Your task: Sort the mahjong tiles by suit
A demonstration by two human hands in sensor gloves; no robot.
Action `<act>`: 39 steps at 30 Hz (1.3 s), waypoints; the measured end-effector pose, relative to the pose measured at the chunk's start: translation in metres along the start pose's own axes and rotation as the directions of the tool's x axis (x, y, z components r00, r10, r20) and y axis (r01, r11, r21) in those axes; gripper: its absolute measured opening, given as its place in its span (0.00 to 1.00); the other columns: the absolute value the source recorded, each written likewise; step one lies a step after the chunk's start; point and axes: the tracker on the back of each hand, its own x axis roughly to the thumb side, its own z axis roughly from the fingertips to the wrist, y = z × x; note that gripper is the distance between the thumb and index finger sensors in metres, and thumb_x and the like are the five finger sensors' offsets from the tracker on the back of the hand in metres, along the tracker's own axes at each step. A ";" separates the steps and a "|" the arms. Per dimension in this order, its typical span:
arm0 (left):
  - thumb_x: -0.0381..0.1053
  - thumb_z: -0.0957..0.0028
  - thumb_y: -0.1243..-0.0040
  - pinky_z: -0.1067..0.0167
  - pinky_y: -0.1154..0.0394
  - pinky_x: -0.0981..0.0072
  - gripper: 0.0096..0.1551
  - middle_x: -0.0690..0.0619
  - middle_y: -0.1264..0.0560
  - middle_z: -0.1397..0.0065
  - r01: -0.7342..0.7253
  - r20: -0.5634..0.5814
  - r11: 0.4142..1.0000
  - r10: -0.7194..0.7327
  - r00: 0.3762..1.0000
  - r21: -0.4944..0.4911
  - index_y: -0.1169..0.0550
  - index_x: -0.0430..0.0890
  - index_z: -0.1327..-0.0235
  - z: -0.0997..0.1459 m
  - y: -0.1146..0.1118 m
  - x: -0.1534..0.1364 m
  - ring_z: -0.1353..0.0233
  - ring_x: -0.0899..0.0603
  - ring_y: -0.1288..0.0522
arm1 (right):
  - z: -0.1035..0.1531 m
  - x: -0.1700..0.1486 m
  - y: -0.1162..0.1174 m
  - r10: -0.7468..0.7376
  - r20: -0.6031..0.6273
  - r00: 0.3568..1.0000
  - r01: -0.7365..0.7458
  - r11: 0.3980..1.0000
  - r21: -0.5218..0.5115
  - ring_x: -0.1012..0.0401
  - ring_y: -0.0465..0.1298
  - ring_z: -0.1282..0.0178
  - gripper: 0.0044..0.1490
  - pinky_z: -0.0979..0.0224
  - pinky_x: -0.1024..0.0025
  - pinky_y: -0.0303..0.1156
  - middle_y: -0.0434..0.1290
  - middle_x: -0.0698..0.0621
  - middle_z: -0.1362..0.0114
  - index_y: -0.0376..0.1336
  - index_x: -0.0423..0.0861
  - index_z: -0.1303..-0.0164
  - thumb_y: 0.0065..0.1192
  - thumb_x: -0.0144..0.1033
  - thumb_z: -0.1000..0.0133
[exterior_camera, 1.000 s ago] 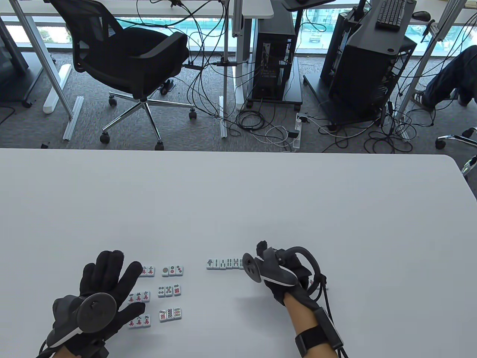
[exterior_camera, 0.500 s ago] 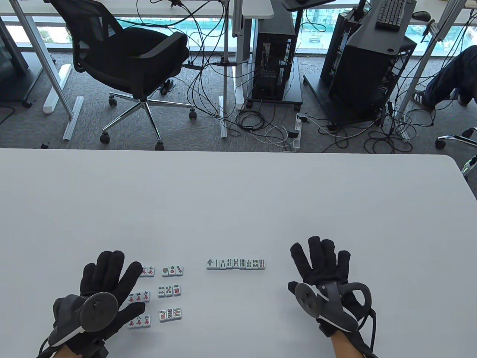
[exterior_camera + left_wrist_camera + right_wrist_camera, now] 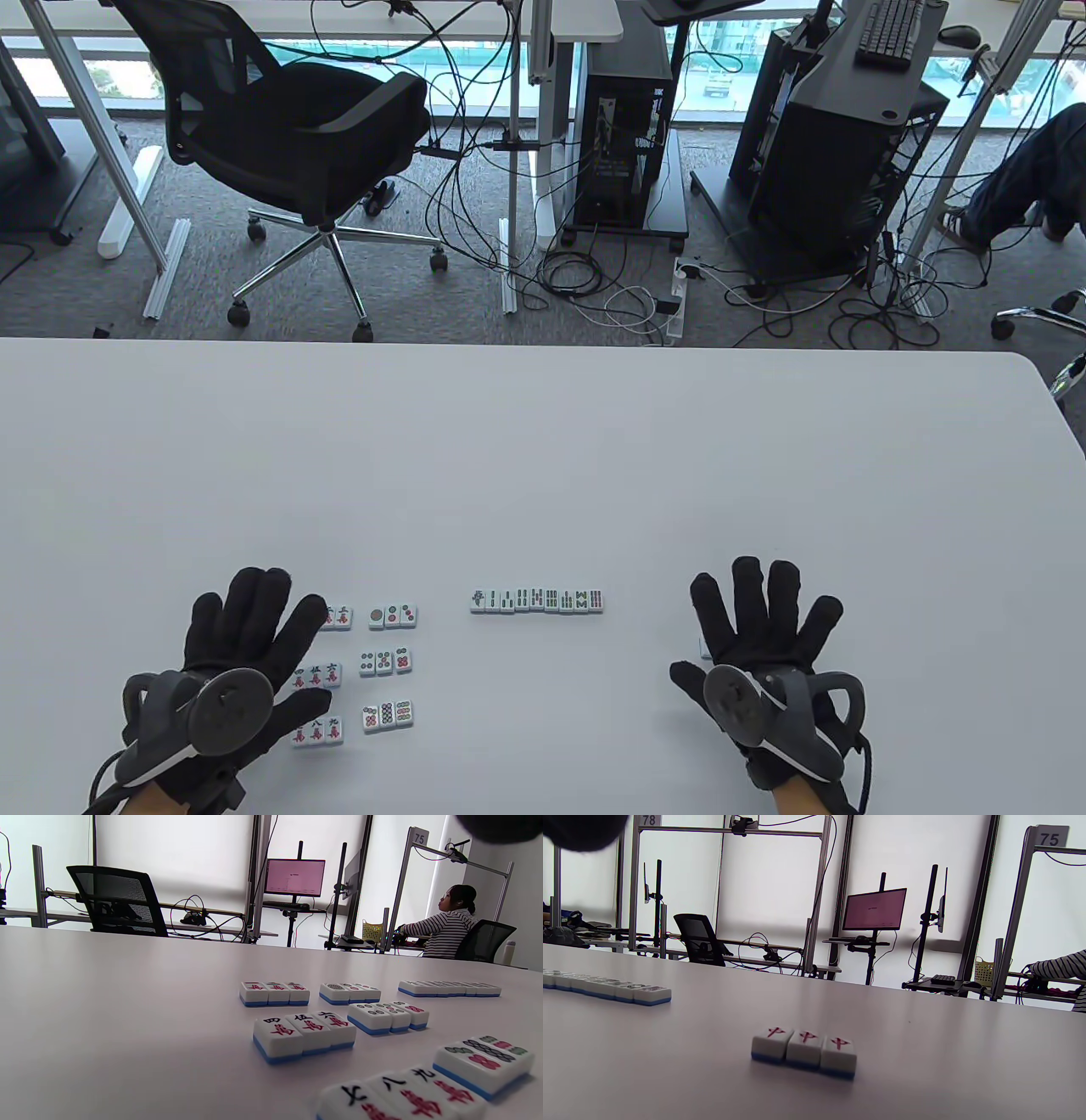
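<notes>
Bamboo row (image 3: 537, 600) long axis left-right | hands: left (image 3: 233, 671), right (image 3: 759, 654) spread flat, empty

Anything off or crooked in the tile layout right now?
Nothing stands out. The character tiles and circle tiles sit in tidy rows of three, the bamboo row is straight, and three red-character tiles sit side by side under the right hand. The left hand partly hides the leftmost tiles.

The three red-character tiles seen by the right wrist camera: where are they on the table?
The three red-character tiles lie side by side under the right hand, right of the long bamboo row; in the table view the hand hides nearly all of them.
</notes>
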 end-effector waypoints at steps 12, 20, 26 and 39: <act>0.76 0.71 0.36 0.24 0.37 0.43 0.56 0.61 0.45 0.14 0.256 0.031 0.953 -0.264 0.964 0.162 0.43 0.65 0.25 -0.053 0.044 0.029 0.15 0.47 0.37 | 0.009 0.001 -0.016 -0.075 0.027 0.997 0.076 0.996 -0.051 0.36 0.26 0.19 0.61 0.30 0.21 0.29 0.25 0.44 0.15 0.25 0.60 0.22 0.48 0.72 0.53; 0.69 0.73 0.32 0.45 0.21 0.57 0.47 0.64 0.22 0.33 0.458 0.101 0.888 -0.453 0.886 -0.041 0.30 0.63 0.34 -0.109 0.021 0.053 0.45 0.54 0.16 | 0.010 0.003 -0.018 -0.091 0.044 0.995 0.094 0.994 -0.061 0.38 0.26 0.19 0.61 0.29 0.22 0.29 0.25 0.44 0.15 0.25 0.60 0.22 0.49 0.71 0.52; 0.68 0.74 0.31 0.60 0.18 0.62 0.39 0.64 0.14 0.55 0.568 0.191 0.802 -0.538 0.821 -0.185 0.21 0.60 0.45 -0.127 -0.019 0.067 0.66 0.55 0.15 | 0.011 0.000 -0.017 -0.100 0.043 0.994 0.102 0.993 -0.053 0.38 0.27 0.18 0.60 0.28 0.22 0.30 0.26 0.44 0.14 0.26 0.60 0.22 0.49 0.70 0.52; 0.68 0.74 0.30 0.78 0.22 0.65 0.35 0.66 0.14 0.75 0.583 0.213 0.730 -0.545 0.811 -0.356 0.17 0.57 0.51 -0.146 -0.060 0.069 0.84 0.56 0.21 | 0.010 0.000 -0.017 -0.111 0.049 0.993 0.113 0.993 -0.038 0.38 0.28 0.18 0.60 0.27 0.23 0.31 0.27 0.43 0.14 0.27 0.59 0.22 0.50 0.70 0.52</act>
